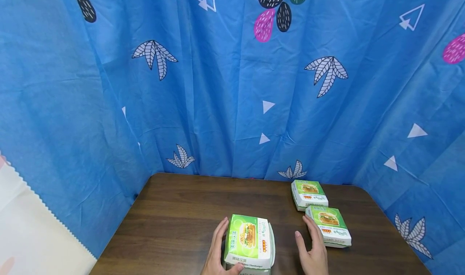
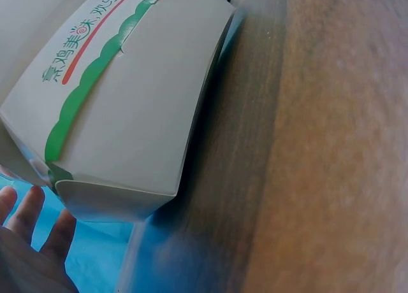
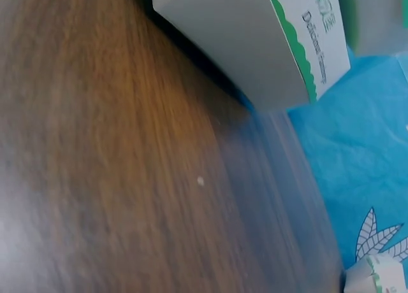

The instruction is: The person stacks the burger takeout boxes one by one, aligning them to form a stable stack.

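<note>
A green and white hamburger box (image 1: 248, 238) with a burger picture sits near the table's front, turned sideways. More white and green card shows beneath its top; whether this is a second box cannot be told. My left hand (image 1: 218, 252) lies along its left side, thumb near the front face. In the left wrist view, the spread fingers (image 2: 27, 213) stand beside a corner of the white carton (image 2: 146, 108). My right hand (image 1: 313, 248) is raised with fingers apart and holds nothing, close to another hamburger box (image 1: 328, 226). The right wrist view shows a carton (image 3: 242, 38), but no hand.
A further hamburger box (image 1: 308, 194) sits at the back right, behind the one near my right hand. The brown wooden table (image 1: 174, 218) ends against a patterned blue curtain (image 1: 218, 105). A pale cloth (image 1: 32, 226) hangs at the left.
</note>
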The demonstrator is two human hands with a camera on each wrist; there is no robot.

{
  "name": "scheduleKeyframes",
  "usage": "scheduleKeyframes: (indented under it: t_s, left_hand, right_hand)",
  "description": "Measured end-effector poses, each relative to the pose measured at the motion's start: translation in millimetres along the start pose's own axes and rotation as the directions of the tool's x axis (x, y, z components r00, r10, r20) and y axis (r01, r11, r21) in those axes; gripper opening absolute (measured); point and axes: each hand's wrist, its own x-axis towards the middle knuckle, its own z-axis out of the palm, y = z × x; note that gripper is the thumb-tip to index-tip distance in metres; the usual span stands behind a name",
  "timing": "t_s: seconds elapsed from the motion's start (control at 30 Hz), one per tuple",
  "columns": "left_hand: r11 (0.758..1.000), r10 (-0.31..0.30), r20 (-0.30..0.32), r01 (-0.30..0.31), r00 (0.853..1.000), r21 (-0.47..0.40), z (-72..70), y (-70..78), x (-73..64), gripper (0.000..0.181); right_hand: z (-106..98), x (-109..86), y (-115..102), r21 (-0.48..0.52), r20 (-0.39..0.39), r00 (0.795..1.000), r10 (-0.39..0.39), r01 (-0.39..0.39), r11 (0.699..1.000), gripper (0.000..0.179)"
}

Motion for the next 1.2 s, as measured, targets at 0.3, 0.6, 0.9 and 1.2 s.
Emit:
scheduleKeyframes:
  t_s: [0.3, 0.6, 0.9, 1.2]
  left_hand:
    - [1.000, -0.002, -0.003, 0.002, 1.000, -0.014, 0.2, 1.2, -0.5, 0.096]
    - [1.000, 0.008, -0.008, -0.008, 1.000, 0.012, 1.6, -2.9, -2.6, 0.095]
    - [1.000, -0.002, -0.013, 0.002, 1.000, 0.008, 1.8, -4.5, -2.6, 0.095]
    - [1.000, -0.013, -0.014, 0.013, 1.000, -0.001, 1.8, -3.4, -1.7, 0.094]
  right_hand:
    - [-6.2, 7.2, 11.7, -0.004, -0.054, 0.999, -0.002, 0.002, 1.000, 0.051]
    - [-9.9, 8.4, 25.4, -0.044, -0.165, 0.986, -0.037, 0.030, 0.999, 0.056]
    - [-14.0, 13.6, 37.9, -0.051, -0.206, 0.977, -0.061, 0.052, 0.997, 0.061]
    - [-21.5, 17.5, 48.2, -0.085, -0.221, 0.971, -0.090, 0.072, 0.994, 0.072]
